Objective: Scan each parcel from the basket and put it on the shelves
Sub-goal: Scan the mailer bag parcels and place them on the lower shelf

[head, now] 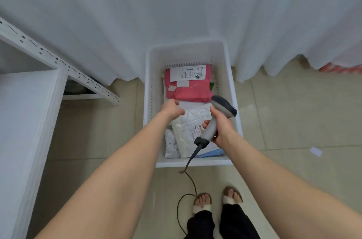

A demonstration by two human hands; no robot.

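Parcels: a pink parcel lies flat at the far end of the basket; white parcels fill its near end.
Left hand: inside the basket, fingers curled at the pink parcel's near edge; I cannot tell if it grips.
Right hand: above the basket's right side, wrapped round a grey scanner.
Shelves: left of the basket.

White curtain above beige tiled floor
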